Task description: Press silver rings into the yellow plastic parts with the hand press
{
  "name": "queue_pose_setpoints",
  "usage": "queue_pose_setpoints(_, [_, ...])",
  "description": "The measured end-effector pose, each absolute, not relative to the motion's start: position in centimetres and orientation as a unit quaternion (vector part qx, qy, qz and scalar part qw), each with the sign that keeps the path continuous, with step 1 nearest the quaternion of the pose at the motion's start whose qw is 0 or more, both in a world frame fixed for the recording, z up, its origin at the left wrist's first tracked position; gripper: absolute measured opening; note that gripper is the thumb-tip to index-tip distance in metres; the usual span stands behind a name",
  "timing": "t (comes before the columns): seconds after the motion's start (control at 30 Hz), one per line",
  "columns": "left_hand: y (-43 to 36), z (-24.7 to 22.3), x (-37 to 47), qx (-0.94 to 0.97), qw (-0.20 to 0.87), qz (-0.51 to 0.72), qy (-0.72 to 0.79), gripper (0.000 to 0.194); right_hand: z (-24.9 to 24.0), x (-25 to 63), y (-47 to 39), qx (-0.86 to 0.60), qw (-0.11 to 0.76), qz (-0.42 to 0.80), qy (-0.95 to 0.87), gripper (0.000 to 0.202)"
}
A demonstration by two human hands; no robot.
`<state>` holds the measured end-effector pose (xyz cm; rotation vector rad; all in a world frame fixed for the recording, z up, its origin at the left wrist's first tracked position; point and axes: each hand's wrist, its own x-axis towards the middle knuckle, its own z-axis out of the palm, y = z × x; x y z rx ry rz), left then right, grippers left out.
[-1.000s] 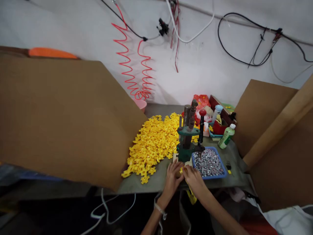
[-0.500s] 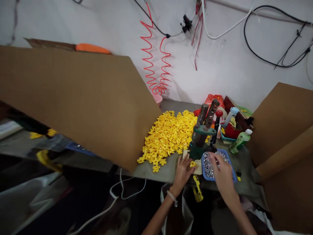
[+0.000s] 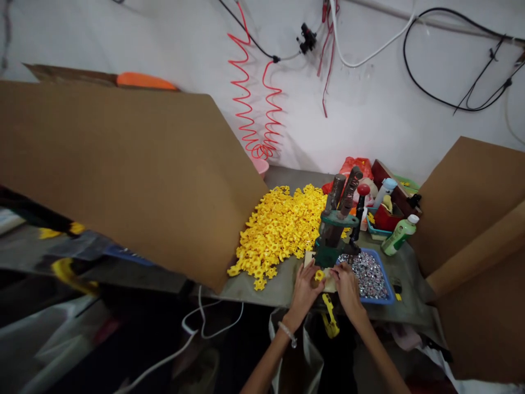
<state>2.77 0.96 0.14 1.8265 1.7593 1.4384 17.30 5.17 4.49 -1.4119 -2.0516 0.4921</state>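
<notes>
At the far left a cardboard panel [image 3: 123,180] stands upright along the counter [image 3: 283,289], its lower right corner near a broad heap of yellow pieces [image 3: 279,230]. Just right of the heap, at the near side, the left hand [image 3: 303,290] reaches in with its fingers curved, forefinger and thumb closed around a single yellow piece [image 3: 319,275], which they seem to pinch lightly by its edges. That piece is at a pale block [image 3: 330,285], in front of the foot of a green hand press [image 3: 338,219]; whether it lies flat on the block is too small to tell.

The piece looks like moulded plastic: light, stiff, probably a little slippery and not easily broken. Its knobbly outer rim seems the best place to take hold, with forefinger and thumb on opposite sides and the middle left free.

Near the block's right side is the right hand [image 3: 348,287], its fingertips bunched together; I cannot tell whether they pinch anything. Just beyond it sits a blue tray [image 3: 388,293] filled with small shiny parts [image 3: 367,273], which look hard, light and slippery, best picked up singly by their edges with the fingertips. Farther right and toward the far side, a green bottle [image 3: 400,235] leans at a tilt
</notes>
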Motion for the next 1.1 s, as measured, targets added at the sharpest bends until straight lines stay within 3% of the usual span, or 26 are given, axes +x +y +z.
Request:
queue_pose_setpoints(0.33, [0.8,0.0,2.2,0.639,0.145,0.473,0.589,0.031,3.9,15.8,5.4,-0.479,0.322,0.378,-0.724,0.036])
queue_pose_setpoints(0.63, [0.4,0.4,2.3,0.653,0.137,0.463,0.584,0.035,4.8,15.6,6.6,-0.451,0.274,0.447,-0.722,0.035])
queue_pose_setpoints(0.8, [0.4,1.0,2.2,0.653,0.135,0.452,0.592,0.034,6.3,15.5,4.9,-0.487,0.288,0.41,-0.715,0.037])
queue_pose_setpoints(0.97, [0.7,1.0,2.3,0.645,0.136,0.459,0.596,0.029,12.9,17.8,0.8,-0.559,0.343,0.305,-0.691,0.047])
queue_pose_setpoints(1.1, [0.7,0.7,2.4,0.652,0.118,0.469,0.584,0.025,22.7,19.2,4.6,-0.531,0.489,0.157,-0.674,0.045])
